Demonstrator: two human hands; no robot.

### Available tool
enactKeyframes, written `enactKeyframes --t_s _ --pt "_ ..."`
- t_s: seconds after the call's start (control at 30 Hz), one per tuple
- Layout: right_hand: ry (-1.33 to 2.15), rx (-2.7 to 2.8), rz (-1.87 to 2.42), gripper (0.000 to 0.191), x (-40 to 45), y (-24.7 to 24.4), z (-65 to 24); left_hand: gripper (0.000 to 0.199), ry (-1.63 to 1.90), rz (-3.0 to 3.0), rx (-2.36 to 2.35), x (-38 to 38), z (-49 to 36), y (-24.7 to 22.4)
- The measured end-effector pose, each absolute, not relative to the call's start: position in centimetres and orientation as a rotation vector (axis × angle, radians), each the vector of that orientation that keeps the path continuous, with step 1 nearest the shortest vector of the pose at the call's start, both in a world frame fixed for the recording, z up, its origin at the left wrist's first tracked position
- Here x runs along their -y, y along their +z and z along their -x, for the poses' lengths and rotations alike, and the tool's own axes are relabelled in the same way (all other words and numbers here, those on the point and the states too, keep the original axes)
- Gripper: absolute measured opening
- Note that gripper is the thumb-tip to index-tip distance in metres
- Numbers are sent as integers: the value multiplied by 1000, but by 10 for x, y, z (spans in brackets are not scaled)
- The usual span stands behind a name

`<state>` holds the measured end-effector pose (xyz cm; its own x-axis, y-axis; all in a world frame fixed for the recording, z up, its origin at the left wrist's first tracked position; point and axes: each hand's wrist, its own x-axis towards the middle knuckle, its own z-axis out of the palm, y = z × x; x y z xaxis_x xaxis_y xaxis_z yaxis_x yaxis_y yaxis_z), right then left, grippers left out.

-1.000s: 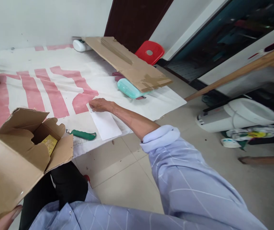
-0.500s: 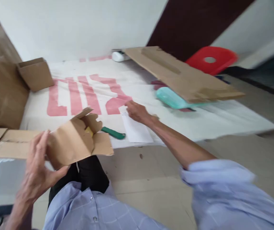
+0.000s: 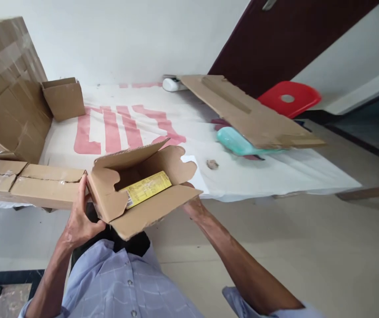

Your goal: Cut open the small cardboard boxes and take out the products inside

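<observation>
Cardboard carton (image 3: 154, 212), open, yellow box (image 3: 148, 187) inside, is at the front of the table (image 3: 262, 176). Left hand (image 3: 83, 218): thumb and fingers spread, clasping its left end. Right hand (image 3: 194, 206): fingers hidden, cannot tell. Apparent step: supporting carton; next move requires steady grip.

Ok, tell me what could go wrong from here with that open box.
The box is wide open, so if it tips, the yellow packet inside might slide out. The white paper shows partly from behind the box and could get creased. The left hand is right beside the long carton and might knock it.
</observation>
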<state>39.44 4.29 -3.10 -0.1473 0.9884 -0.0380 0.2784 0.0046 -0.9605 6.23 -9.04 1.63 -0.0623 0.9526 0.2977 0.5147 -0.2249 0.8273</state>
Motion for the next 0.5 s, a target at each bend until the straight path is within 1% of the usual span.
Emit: enactKeyframes --t_s 0.07,0.1,0.2,0.23,0.27,0.33,0.4,0.5 --pt "1234 1509 1352 46 -31 -30 -398 130 1182 -1763 -1562 87 -64 12" --pt "1245 1501 1348 49 -25 -30 -399 123 1166 -1777 -1559 84 -64 9" --pt "1236 1516 1304 56 -17 -28 -398 95 1092 -1814 -1540 73 -63 -7" --pt "1213 1548 1286 57 -17 -26 -397 90 1074 -1814 -1533 69 -62 -14" --pt "1177 1588 1270 56 -18 -23 -397 91 1066 -1806 -1530 66 -61 -19" --pt "1046 1658 1253 51 -21 -10 -398 104 1070 -1776 -1532 61 -59 -28" --pt "813 1702 1239 43 -25 9 -399 115 1080 -1759 -1522 59 -58 -33" --pt "532 1947 1100 38 -26 41 -394 117 1069 -1778 -1499 57 -57 -35"
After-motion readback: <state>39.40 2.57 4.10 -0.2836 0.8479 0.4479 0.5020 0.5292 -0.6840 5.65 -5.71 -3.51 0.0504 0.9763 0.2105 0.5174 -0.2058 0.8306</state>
